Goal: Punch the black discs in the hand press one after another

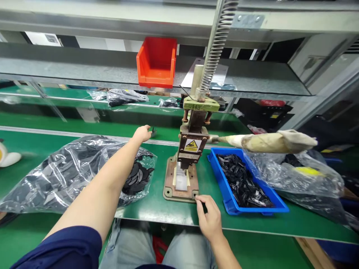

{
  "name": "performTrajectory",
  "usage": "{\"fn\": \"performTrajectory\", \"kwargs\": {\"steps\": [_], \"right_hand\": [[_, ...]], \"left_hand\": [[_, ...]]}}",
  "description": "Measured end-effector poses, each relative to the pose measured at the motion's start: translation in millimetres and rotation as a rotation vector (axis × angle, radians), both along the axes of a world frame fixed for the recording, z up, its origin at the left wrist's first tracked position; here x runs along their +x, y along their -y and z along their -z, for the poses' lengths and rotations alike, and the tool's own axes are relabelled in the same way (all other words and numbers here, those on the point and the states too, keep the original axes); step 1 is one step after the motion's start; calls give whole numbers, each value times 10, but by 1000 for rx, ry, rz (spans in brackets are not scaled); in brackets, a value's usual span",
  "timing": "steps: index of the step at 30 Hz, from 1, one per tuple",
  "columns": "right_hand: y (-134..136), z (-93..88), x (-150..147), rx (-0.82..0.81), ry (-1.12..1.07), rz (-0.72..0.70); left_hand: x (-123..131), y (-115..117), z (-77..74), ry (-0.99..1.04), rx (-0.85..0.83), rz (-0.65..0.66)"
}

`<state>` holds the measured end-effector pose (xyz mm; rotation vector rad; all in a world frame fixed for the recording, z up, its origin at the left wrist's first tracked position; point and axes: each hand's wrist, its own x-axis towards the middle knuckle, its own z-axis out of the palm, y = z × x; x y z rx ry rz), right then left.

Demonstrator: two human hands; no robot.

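Observation:
My left hand point(142, 133) reaches out over the far side of the green bench. Its fingers are closed, with a small dark piece point(153, 132) at the fingertips, blurred. Below that arm lies a clear plastic bag point(70, 172) of flat black curved pieces point(137, 177), its mouth towards the press. In the middle stands a hand press point(193, 144) with a pale block point(181, 180) on its base. My right hand point(209, 217) is at the base's front right corner, thumb and forefinger tips together; anything between them is too small to make out.
A blue tray point(224, 190) of small black parts stands right of the press. The press's wrapped lever point(269, 142) sticks out above it. Another plastic bag point(305, 179) lies farther right. A red-orange bin point(157, 63) sits on the shelf point(84, 65) above the bench.

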<state>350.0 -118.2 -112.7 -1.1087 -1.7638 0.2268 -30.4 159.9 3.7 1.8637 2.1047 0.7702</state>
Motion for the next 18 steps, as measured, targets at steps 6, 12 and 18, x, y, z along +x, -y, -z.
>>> {"fn": "performTrajectory", "kwargs": {"steps": [6,12,18], "right_hand": [[4,15,13,7,-20,-26],[43,-52,-26,-10,7,-61],[-6,-429,357,-133,167,15]], "left_hand": [[237,537,357,-5,-5,123],[830,1696,822,92,78,378],[1075,2566,1315,318,228,337]]}}
